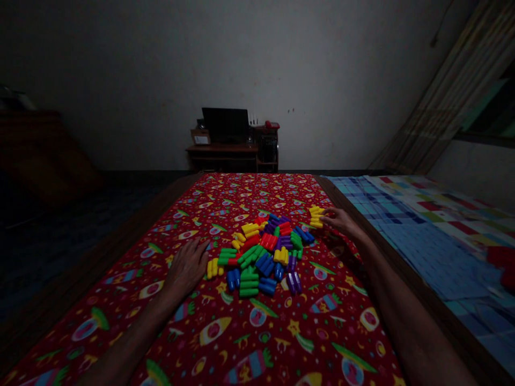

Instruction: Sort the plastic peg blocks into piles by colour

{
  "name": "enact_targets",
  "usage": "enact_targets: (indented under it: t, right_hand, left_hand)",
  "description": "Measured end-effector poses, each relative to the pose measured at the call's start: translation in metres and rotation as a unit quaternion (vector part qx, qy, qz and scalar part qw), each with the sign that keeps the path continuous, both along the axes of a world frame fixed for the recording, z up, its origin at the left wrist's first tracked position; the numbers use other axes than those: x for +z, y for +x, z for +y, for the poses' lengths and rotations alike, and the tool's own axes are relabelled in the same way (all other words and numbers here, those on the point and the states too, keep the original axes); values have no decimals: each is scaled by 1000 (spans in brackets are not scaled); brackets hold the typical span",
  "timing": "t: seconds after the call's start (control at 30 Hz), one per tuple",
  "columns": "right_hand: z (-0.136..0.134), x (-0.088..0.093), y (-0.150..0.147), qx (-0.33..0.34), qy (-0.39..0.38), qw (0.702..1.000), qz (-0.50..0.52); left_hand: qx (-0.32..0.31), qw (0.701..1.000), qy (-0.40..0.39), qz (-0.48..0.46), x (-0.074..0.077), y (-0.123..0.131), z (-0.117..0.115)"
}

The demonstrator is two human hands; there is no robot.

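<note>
A heap of ribbed plastic toy blocks (269, 241) in red, yellow, green, blue and purple lies on a red patterned cloth (217, 327). My left hand (187, 266) rests flat on the cloth at the heap's left side. Its fingers are stretched out, close to a yellow block (215, 268). At the far right of the heap, my right hand (341, 221) has thumb and fingertips bent together at the right end of some yellow blocks (316, 216). These sit side by side, a little apart from the heap. Dim light hides the exact contact.
Beyond the cloth's far edge stands a low desk (223, 148) with a dark monitor (226, 124), a cardboard box (200, 136) and a red telephone (272, 125). Checked bedding (362, 198) lies to the right, below a curtain (436, 99). Dark wooden furniture (36, 155) is at left.
</note>
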State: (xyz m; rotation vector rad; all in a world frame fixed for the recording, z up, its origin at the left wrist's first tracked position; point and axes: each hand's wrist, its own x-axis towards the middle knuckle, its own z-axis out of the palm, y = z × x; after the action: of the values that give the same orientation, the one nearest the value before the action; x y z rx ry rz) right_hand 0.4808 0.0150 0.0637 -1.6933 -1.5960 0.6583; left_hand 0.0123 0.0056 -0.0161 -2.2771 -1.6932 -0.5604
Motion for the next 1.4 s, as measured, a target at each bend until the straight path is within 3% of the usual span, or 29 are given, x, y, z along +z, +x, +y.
enact_targets:
  t: [0.1,0.2,0.27,0.33,0.43,0.57,0.7,0.83,0.97,1.17,1.27,1.4]
  right_hand:
    - [2,-11,5,-140,39,988,-59]
    - [-6,1,-10,-148,96,966,-191]
    - [-14,19,-33,-77,118,961,-237]
    - [-26,34,-62,60,106,963,-240]
    - [-48,38,-106,254,52,925,-276]
    - [-68,26,-132,290,58,883,-363]
    - [-57,35,-114,313,18,899,-306]
    - [-32,46,-73,215,18,965,-146]
    - [-15,34,-40,147,3,989,-15]
    - [1,8,-17,-35,81,996,-1]
    - [2,5,-17,2,62,998,34]
    - [-9,16,-37,171,-3,981,88]
  left_hand:
    - [1,1000,3,-7,0,0,0]
    - [-4,1000,-4,-3,-1,0,1]
    - [-10,1000,-10,2,-1,-1,2]
    - [-12,1000,-10,2,-1,-2,2]
    - [-11,1000,-1,-1,-1,-2,2]
    - [-13,1000,-2,-4,-1,-2,1]
    - [-15,1000,5,-11,-1,-2,2]
    - [-13,1000,2,-6,-1,-1,1]
    - [-11,1000,-7,-9,1,0,-1]
    - [-13,1000,-10,-20,2,0,0]
    - [-16,999,-8,-26,2,0,0]
    - [-15,1000,-9,-21,2,0,-1]
